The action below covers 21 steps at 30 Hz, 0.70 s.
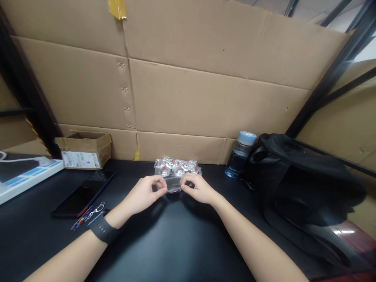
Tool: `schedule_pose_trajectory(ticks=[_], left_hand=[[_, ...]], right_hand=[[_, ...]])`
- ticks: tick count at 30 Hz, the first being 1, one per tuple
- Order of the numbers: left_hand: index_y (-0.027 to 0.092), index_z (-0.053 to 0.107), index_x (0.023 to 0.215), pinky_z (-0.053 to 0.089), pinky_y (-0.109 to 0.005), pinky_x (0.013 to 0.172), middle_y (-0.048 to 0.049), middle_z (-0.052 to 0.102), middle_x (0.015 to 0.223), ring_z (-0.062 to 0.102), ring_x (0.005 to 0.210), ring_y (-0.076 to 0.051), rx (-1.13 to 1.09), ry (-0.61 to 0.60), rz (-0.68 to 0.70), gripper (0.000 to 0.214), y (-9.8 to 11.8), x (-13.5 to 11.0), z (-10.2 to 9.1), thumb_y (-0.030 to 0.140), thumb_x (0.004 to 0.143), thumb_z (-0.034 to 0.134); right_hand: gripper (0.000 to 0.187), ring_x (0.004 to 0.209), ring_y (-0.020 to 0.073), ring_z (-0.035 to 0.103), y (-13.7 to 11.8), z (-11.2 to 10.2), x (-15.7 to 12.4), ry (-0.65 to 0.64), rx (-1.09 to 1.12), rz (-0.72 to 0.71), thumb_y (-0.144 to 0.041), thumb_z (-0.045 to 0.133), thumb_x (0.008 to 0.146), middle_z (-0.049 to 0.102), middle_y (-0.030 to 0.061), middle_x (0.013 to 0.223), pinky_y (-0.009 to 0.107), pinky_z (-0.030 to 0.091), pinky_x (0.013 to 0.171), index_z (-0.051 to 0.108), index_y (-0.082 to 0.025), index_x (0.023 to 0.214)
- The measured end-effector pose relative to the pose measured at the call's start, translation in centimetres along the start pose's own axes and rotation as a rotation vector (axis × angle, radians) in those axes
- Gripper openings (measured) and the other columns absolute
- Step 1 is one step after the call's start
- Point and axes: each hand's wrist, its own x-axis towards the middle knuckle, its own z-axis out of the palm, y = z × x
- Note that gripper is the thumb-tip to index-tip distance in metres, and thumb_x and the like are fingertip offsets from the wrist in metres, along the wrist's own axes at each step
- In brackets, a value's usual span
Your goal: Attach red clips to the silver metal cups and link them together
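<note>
Between my two hands a small clear plastic bag (174,183) is stretched, low over the black table. My left hand (149,191) pinches its left edge between thumb and fingers, and my right hand (197,188) pinches the right edge. Something round with a bit of red shows at the bag's lower side, too small to make out. Just behind lie several shiny clear packets (178,164), bunched together, each with a round silvery item and red spots. A dark watch (102,228) is on my left wrist.
To the left are a phone (85,194), a keychain (88,215), an open cardboard box (85,150) and a white power strip (29,178). At right stand a blue-capped water bottle (239,154) and a black bag (305,180). A cardboard wall (188,98) closes off the back.
</note>
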Motion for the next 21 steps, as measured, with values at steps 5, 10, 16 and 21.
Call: schedule_pose_trajectory(ticks=[5,10,16,21], left_hand=[[0.024,0.048,0.119,0.045,-0.027,0.065,0.0033,0.076,0.077,0.067,0.063,-0.018,-0.053,0.014,-0.103,0.036,-0.5,-0.1,1.0,0.033,0.087,0.062],[0.024,0.045,0.130,0.044,-0.027,0.067,0.0049,0.068,0.071,0.067,0.066,-0.019,0.082,0.045,-0.043,0.044,-0.4,-0.3,2.1,0.025,0.088,0.058],[0.026,0.070,0.107,0.047,-0.033,0.081,-0.0047,0.064,0.093,0.063,0.089,-0.023,0.349,0.046,0.092,0.021,-1.1,-0.1,2.4,0.024,0.090,0.058],[0.029,0.069,0.122,0.047,-0.038,0.094,-0.0068,0.063,0.113,0.061,0.105,-0.024,0.360,0.032,0.193,0.032,-1.4,-0.1,2.3,0.024,0.097,0.051]], right_hand=[[0.019,0.088,0.0164,0.064,0.3,0.9,0.0,-0.002,0.014,0.046,-0.014,0.062,0.091,0.068,0.0033,0.094,0.029,0.050,0.083,0.064,-0.018,0.073],[0.008,0.095,0.0202,0.062,0.5,2.1,-0.3,0.041,-0.161,0.125,-0.017,0.070,0.083,0.065,0.0042,0.096,0.035,0.048,0.090,0.062,-0.019,0.081],[0.040,0.115,0.0239,0.055,-1.2,1.7,-0.7,-0.001,-0.254,-0.022,-0.010,0.066,0.079,0.061,0.0063,0.123,0.037,0.044,0.101,0.063,-0.024,0.116],[0.046,0.110,0.0279,0.057,-1.7,1.9,-1.0,-0.133,-0.301,0.025,-0.021,0.072,0.077,0.067,0.0067,0.118,0.044,0.039,0.100,0.065,-0.025,0.122]])
